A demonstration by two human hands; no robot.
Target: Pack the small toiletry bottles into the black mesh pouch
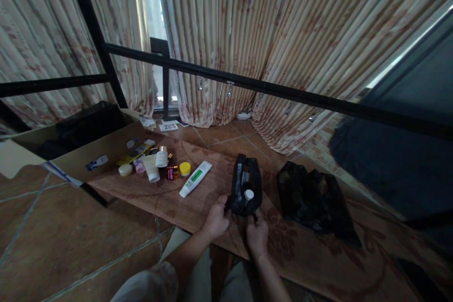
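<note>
A black pouch (pixel 236 197), its top gaping, stands on the cloth-covered bench in front of me. My left hand (pixel 217 218) pinches its near left corner. On the near right corner, my right hand (pixel 257 234) is closed in the same way. Inside the pouch shows a white cap (pixel 249 194), with a paler item behind it that I cannot make out. Left of the pouch lies a white and green tube (pixel 196 179). Further left are a yellow-lidded jar (pixel 184 169), a small red box (pixel 172 172), a cream tube (pixel 151 168) and a white bottle (pixel 162 157).
A crumpled black plastic bag (pixel 314 198) lies to the right on the patterned cloth (pixel 300 255). An open cardboard box (pixel 102 148) with black plastic inside sits at the left. Behind the bench runs a dark metal rail (pixel 212 70) before pleated curtains (pixel 247 19).
</note>
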